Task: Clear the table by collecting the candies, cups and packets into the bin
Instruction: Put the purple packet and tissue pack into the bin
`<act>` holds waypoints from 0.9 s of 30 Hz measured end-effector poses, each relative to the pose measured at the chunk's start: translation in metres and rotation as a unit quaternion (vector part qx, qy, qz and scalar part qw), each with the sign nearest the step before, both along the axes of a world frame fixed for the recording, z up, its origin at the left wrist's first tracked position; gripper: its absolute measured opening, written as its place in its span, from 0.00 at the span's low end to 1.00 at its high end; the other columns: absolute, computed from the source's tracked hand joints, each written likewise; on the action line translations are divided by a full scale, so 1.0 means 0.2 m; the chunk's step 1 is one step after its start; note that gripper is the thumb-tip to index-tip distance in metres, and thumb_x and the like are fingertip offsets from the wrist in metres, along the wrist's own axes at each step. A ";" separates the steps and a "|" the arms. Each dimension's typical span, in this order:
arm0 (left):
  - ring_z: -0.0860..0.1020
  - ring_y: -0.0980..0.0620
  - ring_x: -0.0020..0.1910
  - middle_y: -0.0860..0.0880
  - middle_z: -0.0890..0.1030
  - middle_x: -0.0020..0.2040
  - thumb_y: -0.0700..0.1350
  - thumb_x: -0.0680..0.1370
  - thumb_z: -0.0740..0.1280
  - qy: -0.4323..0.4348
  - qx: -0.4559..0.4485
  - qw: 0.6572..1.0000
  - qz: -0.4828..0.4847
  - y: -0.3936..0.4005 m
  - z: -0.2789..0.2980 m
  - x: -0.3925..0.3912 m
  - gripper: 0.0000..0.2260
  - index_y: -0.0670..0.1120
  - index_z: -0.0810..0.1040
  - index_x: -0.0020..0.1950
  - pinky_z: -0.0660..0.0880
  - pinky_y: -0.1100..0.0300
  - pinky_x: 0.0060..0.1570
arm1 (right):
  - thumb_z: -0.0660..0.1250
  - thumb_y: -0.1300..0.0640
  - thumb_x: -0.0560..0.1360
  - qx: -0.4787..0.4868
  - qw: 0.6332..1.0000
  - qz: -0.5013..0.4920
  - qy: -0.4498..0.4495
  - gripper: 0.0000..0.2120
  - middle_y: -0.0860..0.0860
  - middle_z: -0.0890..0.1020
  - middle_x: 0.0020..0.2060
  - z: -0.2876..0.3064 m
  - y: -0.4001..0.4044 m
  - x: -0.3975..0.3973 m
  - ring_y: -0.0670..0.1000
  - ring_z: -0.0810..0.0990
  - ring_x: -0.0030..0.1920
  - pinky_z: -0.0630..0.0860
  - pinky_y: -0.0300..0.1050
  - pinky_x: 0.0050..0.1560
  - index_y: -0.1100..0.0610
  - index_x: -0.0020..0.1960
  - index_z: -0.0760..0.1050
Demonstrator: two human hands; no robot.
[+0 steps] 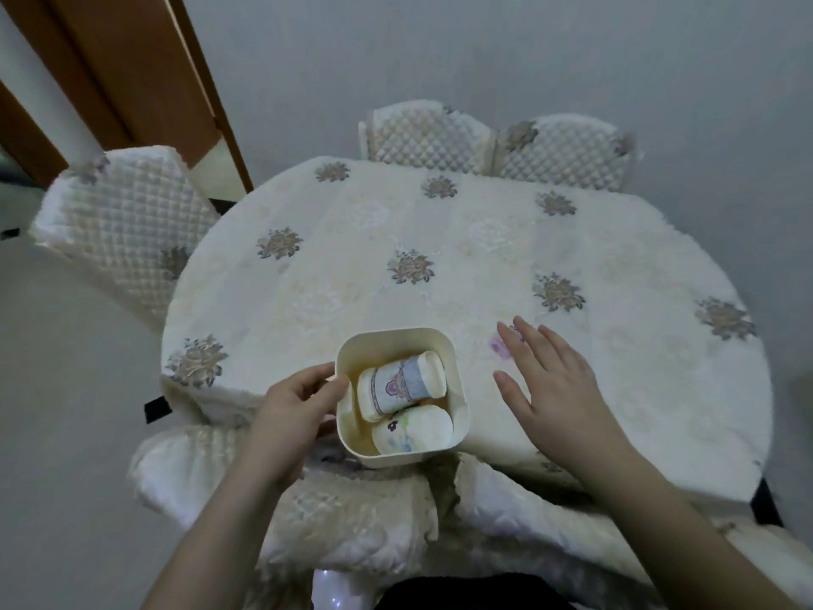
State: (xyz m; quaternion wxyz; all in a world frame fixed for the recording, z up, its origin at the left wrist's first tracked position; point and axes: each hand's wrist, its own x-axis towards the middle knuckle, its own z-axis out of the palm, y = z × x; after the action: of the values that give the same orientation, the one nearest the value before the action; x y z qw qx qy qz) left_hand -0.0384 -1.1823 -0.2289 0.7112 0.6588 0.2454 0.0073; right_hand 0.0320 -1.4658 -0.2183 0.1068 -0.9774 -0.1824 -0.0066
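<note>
Left hand [303, 400] gripped the bin [457, 380] rim, fingertips partly hidden. Right hand [550, 380] hovered spread, half-covering a blurry purple candy [497, 345].

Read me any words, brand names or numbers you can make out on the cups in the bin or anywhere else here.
None can be read.
Upper cup: a printed band with a purple emblem, too blurred to read any lettering.
Lower cup: coloured marks only, blurred.
Bin: plain, no label visible.
Tablecloth: flower motifs only.

Bin [457, 380] at near edge of table [616, 389], two cups [402, 387] inside it, candy [499, 345] right of bin, chairs [123, 231] left and far
</note>
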 end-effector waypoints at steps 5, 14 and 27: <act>0.84 0.55 0.37 0.48 0.88 0.41 0.39 0.80 0.67 0.005 0.010 0.997 -0.078 -0.06 -0.05 0.25 0.08 0.46 0.85 0.55 0.80 0.63 0.33 | 0.44 0.39 0.79 -0.004 0.997 -0.081 0.007 0.28 0.45 0.53 0.77 -0.07 -0.15 0.01 0.52 0.51 0.76 0.51 0.50 0.73 0.44 0.77 0.48; 0.85 0.55 0.37 0.48 0.88 0.43 0.40 0.81 0.66 0.014 -0.002 0.994 -0.111 -0.25 -0.14 0.51 0.10 0.50 0.87 0.51 0.79 0.65 0.34 | 0.50 0.42 0.80 0.002 0.993 -0.110 0.039 0.28 0.46 0.54 0.77 -0.23 -0.30 0.21 0.52 0.52 0.76 0.51 0.50 0.73 0.44 0.77 0.48; 0.84 0.53 0.41 0.47 0.88 0.46 0.41 0.81 0.66 0.084 0.010 0.996 -0.041 -0.37 -0.31 0.69 0.09 0.49 0.85 0.55 0.80 0.61 0.37 | 0.57 0.44 0.77 -0.005 0.990 -0.054 0.127 0.31 0.53 0.58 0.76 -0.63 -0.34 0.86 0.55 0.57 0.75 0.57 0.55 0.71 0.49 0.77 0.51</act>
State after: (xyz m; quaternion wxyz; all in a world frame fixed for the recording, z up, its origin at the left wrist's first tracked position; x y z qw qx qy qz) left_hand 0.1002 -1.2559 -0.2912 0.6811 0.6736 0.2770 -0.0750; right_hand 0.2040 -1.5340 -0.3439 0.1242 -0.9792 -0.1143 0.1124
